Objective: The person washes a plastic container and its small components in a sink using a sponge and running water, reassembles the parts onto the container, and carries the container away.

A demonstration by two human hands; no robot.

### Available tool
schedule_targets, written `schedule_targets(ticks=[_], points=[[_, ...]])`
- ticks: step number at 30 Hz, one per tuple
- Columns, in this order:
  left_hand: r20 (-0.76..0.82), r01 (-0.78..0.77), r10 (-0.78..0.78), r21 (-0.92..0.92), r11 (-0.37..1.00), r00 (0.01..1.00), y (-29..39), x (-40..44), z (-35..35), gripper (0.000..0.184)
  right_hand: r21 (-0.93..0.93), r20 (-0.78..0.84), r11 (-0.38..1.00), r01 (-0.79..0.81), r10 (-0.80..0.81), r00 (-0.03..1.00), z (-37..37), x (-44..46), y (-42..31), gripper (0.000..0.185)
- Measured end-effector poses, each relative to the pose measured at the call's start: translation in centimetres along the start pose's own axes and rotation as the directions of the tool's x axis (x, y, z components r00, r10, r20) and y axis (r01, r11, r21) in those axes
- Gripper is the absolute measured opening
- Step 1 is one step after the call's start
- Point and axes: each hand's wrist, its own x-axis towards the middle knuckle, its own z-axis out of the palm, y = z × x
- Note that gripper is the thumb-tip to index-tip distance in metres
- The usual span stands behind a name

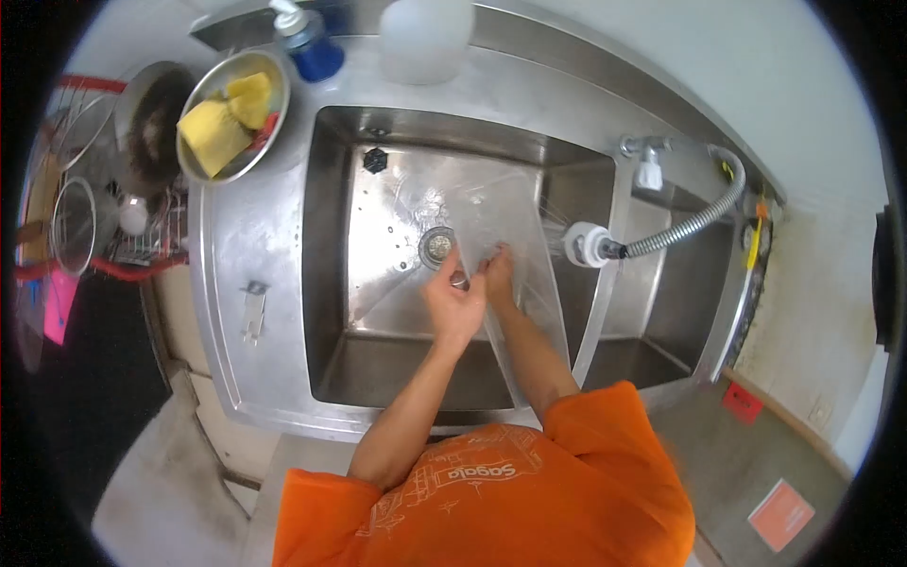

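A clear, flat-sided plastic piece (515, 213), perhaps a container or lid, stands tilted in the large sink basin (378, 293). My left hand (455, 300) is closed at its left edge, above the drain (436, 248). A small shiny spot shows by those fingers; I cannot make out what it is. My right hand (499, 274) shows through the clear plastic, its fingers curled close to my left hand. Whether it grips the plastic or something small is unclear. Right of the plastic, a white spray head (588, 245) lets out thin streams of water toward it.
A metal bowl (194, 165) with yellow sponges (215, 134), a blue soap bottle (312, 49) and a whitish jug (425, 40) stand along the counter. A flexible hose (685, 227) crosses the narrower right basin. Strainers and a pan (156, 128) sit in a red rack at left.
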Motion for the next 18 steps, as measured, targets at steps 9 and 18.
schedule_targets(ticks=[9,18], points=[[0.067,-0.076,0.074,0.028,0.997,0.995,-4.5,4.7,3.3,0.062,0.025,0.337,0.998,-0.063,0.051,0.940,-5.4,4.4,1.0,0.046],[0.079,-0.351,0.364,-0.139,0.926,0.928,-4.3,6.0,7.7,0.024,0.650,-0.331,0.742,0.162,0.084,0.940,-13.7,-5.6,-13.9,0.035]])
